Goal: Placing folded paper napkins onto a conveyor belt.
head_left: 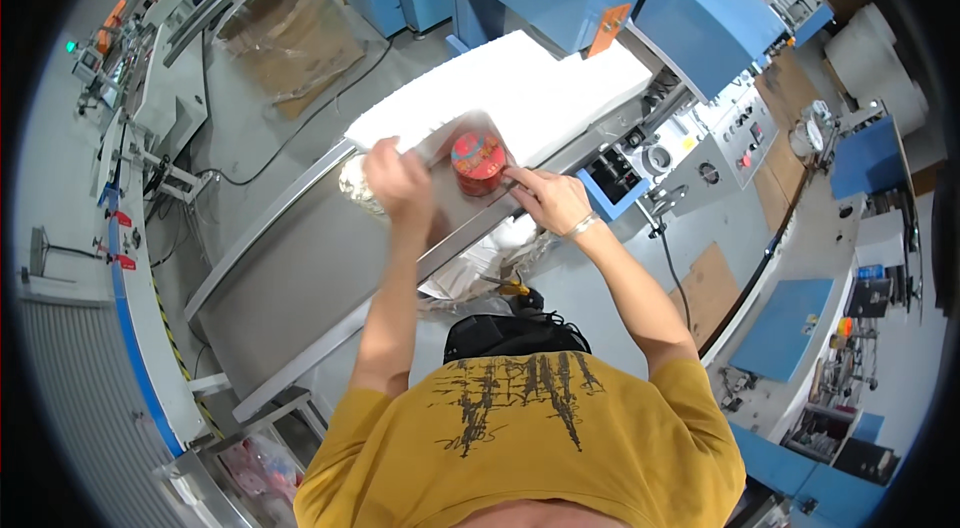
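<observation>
On the steel conveyor table (300, 258), just before the white sheet (520, 88), my right hand (548, 196) touched the red round tin (478, 163) with open fingers, my left hand (395, 178) closed on clear film (450, 133); I judged the tin light, stiff, slippery, best held by its sides.

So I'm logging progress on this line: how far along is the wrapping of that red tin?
Done: the red round tin sits on the metal table by the white sheet stack. In hand: the left hand holds clear film over it and the right hand steadies its base. Left: the film isn't closed around it.
</observation>
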{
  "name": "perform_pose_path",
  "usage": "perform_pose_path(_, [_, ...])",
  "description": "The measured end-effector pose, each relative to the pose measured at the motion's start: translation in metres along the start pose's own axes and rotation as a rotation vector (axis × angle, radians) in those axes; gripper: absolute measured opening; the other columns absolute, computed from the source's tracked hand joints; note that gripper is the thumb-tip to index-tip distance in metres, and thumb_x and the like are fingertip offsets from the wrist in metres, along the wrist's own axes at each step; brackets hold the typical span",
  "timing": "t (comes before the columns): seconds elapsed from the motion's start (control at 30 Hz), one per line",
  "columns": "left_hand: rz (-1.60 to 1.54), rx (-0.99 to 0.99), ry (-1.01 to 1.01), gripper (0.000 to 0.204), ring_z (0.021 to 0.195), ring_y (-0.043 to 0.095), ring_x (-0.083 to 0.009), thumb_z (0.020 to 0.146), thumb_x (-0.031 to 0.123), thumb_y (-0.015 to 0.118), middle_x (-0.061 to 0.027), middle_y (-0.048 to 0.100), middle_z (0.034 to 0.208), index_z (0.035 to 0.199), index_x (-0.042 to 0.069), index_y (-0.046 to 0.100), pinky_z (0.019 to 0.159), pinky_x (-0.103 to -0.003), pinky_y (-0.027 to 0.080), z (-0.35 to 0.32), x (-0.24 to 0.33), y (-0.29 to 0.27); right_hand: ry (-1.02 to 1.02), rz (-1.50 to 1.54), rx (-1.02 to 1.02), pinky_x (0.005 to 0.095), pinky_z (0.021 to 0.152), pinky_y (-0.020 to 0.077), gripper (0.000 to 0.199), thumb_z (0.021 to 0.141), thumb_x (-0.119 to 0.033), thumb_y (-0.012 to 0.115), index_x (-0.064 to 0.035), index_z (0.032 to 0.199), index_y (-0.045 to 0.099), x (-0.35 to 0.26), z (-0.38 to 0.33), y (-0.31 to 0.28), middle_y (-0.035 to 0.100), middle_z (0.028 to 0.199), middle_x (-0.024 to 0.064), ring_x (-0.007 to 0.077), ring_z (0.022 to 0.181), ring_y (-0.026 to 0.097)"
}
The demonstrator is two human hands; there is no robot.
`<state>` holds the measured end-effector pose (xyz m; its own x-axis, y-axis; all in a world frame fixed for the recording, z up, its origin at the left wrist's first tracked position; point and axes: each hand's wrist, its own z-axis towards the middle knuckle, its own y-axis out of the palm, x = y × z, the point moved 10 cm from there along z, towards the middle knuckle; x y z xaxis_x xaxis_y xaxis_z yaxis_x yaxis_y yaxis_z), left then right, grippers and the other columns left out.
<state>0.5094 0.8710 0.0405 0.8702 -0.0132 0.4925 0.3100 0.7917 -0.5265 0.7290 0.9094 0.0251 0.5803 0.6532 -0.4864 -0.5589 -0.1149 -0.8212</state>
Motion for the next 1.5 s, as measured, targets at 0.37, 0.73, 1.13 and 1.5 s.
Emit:
perform_pose_path(0.37, [-0.43, -0.872, -0.602, 0.012, 0.064, 0.057, -0.0178, 0.077, 0.01, 0.055, -0.0061, 0.064, 0.072, 0.079, 0.001, 0.062, 0.063, -0.03, 0.046, 0.02, -0.156, 0.067, -0.195, 0.254, -0.148, 0.0408, 0.061, 0.0506, 0.016, 0.085, -0.022, 0.063, -0.0144, 0.099, 0.067, -0.004, 0.002, 0.005, 0.067, 0.081, 0.0085, 0.0311, 0.072, 0.064])
perform_pose_path(0.73, [-0.451, -0.603, -1.05, 0.072, 0.085, 0.059, -0.017, 0.084, 0.067, 0.049, -0.007, 0.062, 0.1, 0.123, 0.007, 0.051, 0.07, -0.03, 0.049, -0.009, -0.145, 0.063, -0.094, 0.224, 0.225, 0.0369, 0.067, 0.0501, 0.014, 0.085, -0.015, 0.064, -0.003, 0.091, 0.067, 0.024, 0.083, -0.033, 0.066, 0.087, 0.0133, 0.0298, 0.075, 0.063])
perform_pose_path(1.13, [-1.088, -0.79, -1.174, 0.034, 0.082, 0.066, -0.0291, 0.091, 0.011, 0.038, -0.0187, 0.058, 0.107, 0.124, 0.002, 0.042, 0.071, -0.047, 0.056, -0.004, -0.149, 0.078, -0.358, 0.325, -0.1, 0.0431, 0.078, 0.0492, 0.042, 0.077, -0.029, 0.071, -0.0146, 0.114, 0.056, -0.137, 0.033, 0.112, 0.057, 0.114, 0.0087, 0.0306, 0.099, 0.056])
perform_pose_path(1.5, [-0.929, -0.702, -1.367, 0.06, 0.097, 0.058, -0.0254, 0.092, 0.057, 0.04, -0.0108, 0.059, 0.113, 0.126, 0.009, 0.051, 0.074, -0.049, 0.051, -0.028, -0.147, 0.081, -0.229, 0.408, -0.406, 0.0415, 0.088, 0.0491, 0.066, 0.072, -0.038, 0.075, -0.0204, 0.129, 0.047, -0.144, 0.044, 0.148, 0.049, 0.134, 0.0136, 0.0327, 0.102, 0.06])
